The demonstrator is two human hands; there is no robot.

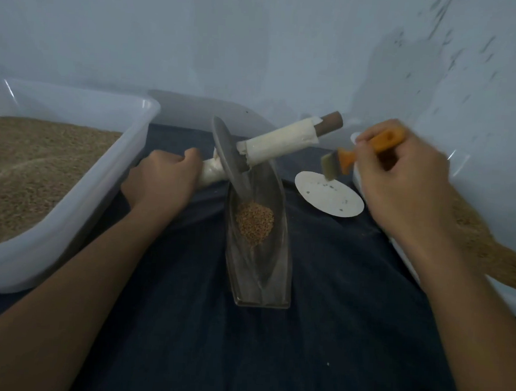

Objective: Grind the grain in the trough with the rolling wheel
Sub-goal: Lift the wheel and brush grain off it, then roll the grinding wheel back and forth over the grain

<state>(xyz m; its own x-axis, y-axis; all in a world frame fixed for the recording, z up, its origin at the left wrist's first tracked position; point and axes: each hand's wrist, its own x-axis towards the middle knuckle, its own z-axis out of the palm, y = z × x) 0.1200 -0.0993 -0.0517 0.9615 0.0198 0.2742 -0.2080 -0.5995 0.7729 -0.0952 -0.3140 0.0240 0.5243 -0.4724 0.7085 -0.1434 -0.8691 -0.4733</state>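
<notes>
Trough [259, 256]: long, narrow, grey, lying on dark blue cloth [317, 335]. Grain [254, 222]: small brown heap in the trough's middle. Rolling wheel [227, 154]: grey disc, tilted, lower edge inside the trough's far end just beyond the grain; axle handle [279, 142] wrapped in white, bare brown tip up right. Left hand [164, 180]: left of the trough, fingers curled round the axle's left end. Right hand [402, 180]: right of the trough, gripping an orange-handled brush [362, 155] above a white disc [329, 198]. Clear bin of grain [69, 202]: far left of the trough.
</notes>
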